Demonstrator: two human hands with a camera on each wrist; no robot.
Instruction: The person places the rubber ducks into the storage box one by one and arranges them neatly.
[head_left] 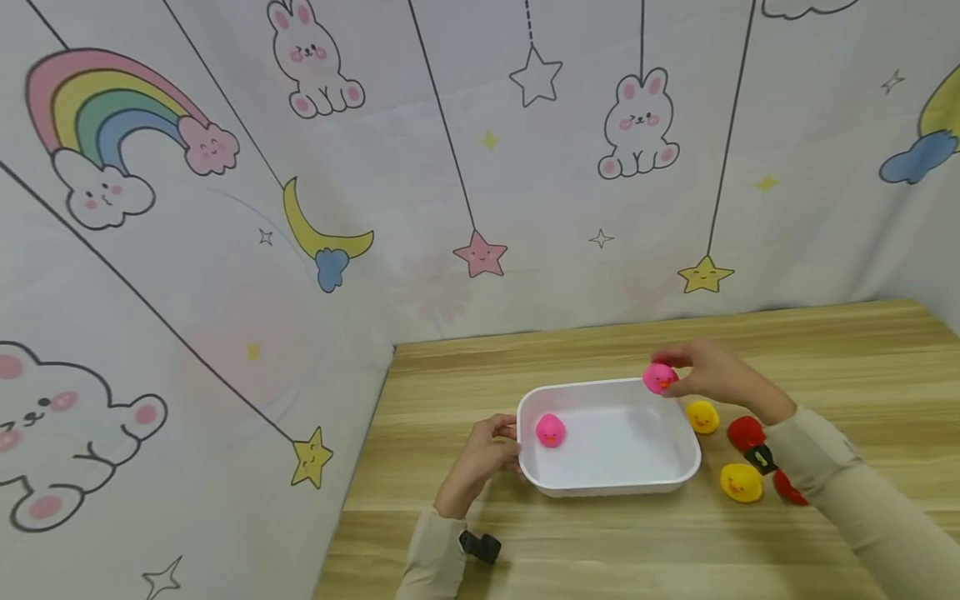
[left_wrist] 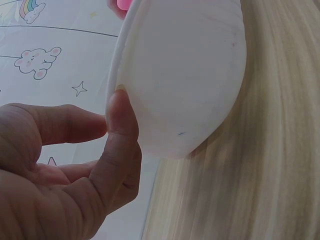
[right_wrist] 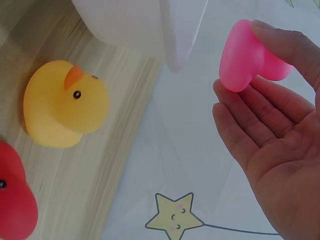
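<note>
The right hand (head_left: 708,375) reaches forward, pinching a pink duck (head_left: 659,378) between thumb and fingertips by the far corner of the tray (head_left: 622,450)! The left hand (head_left: 486,457) pinches the tray's end wall. Beneath the right sleeve (head_left: 847,475), a red toy (head_left: 789,490) sits partly hidden; the left wrist view crops that duck.

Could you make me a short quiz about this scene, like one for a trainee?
1. Multiple choice: What colour is the rubber duck in the right hand? A) yellow B) pink C) red
2. True or false: The left hand lies flat inside the white tray.
3. Count: How many rubber ducks lie inside the tray?

Key:
1. B, pink.
2. False; it pinches the tray's rim at one end.
3. One, the other pink duck.
</note>
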